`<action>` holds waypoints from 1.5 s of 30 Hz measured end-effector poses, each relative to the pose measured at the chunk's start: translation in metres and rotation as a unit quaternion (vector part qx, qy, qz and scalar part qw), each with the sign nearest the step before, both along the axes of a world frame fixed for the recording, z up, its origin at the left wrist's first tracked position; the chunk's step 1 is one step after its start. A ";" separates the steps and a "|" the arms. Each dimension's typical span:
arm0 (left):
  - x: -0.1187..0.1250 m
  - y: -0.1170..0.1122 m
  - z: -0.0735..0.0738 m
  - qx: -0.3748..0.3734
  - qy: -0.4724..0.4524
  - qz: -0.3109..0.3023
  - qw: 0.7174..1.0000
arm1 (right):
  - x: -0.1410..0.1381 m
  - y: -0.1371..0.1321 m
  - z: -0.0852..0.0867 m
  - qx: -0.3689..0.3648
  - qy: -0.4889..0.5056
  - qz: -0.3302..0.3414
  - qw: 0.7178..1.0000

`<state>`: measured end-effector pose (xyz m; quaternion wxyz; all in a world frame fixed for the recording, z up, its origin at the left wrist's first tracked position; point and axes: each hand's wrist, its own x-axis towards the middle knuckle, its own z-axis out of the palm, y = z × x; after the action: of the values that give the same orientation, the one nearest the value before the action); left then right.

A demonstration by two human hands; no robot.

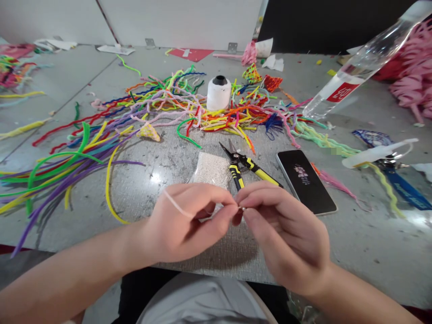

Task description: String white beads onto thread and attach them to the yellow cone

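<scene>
My left hand (192, 220) is closed in a pinch, thumb against forefinger, near the middle of the table's front edge. A thin white string (177, 203) lies across the back of that hand, and the rest of it is mostly hidden. Fingertip to fingertip with it, my right hand (286, 234) pinches a tiny shiny bead (243, 208). Just behind the hands lies a clear bag of small white beads (212, 168). Yellow-and-black pliers (248, 164) rest beside the bag with their jaws apart, handles partly behind my right hand.
A phone (307, 180) lies to the right of the pliers. Behind stand a white thread spool (218, 94) and a water bottle (357, 67). Colourful fuzzy stems (135, 108) spread across the back and left. A white glue-like tube (374, 155) and a blue strap (407, 189) lie at right.
</scene>
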<state>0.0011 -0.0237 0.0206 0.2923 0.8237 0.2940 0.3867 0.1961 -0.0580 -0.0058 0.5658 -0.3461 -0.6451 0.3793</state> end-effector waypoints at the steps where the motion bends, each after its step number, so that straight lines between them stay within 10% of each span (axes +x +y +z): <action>1: 0.002 0.000 0.000 -0.093 -0.030 0.005 0.995 | 0.000 0.000 0.000 -0.032 0.032 0.018 0.999; 7: 0.012 0.006 -0.009 -0.471 -0.165 -0.004 0.866 | 0.004 0.014 -0.001 -0.333 0.233 0.091 0.909; 11: 0.013 0.011 -0.017 -0.565 -0.178 -0.007 0.805 | 0.011 0.028 -0.007 -0.496 0.270 0.093 0.820; 16: 0.014 0.013 -0.022 -0.598 -0.166 0.010 0.784 | 0.010 0.034 -0.016 -0.536 0.290 0.104 0.786; 26: 0.012 0.016 -0.015 -0.637 -0.176 -0.001 0.750 | 0.003 0.026 -0.002 -0.477 0.242 0.070 0.842; 33: 0.010 0.021 -0.012 -0.658 -0.163 -0.003 0.735 | 0.004 0.016 -0.003 -0.203 -0.049 -0.002 0.978; 38: 0.010 0.022 -0.011 -0.659 -0.167 -0.016 0.734 | 0.007 0.013 -0.006 -0.002 -0.195 -0.070 0.978; 45: 0.010 0.023 -0.014 -0.566 -0.130 0.011 0.814 | 0.007 0.018 -0.011 0.023 -0.222 -0.081 0.971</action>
<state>0.0115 -0.0009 0.0068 0.7380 0.4517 0.4297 0.2584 0.2027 -0.0398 -0.0165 0.4445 -0.4596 -0.7333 0.2311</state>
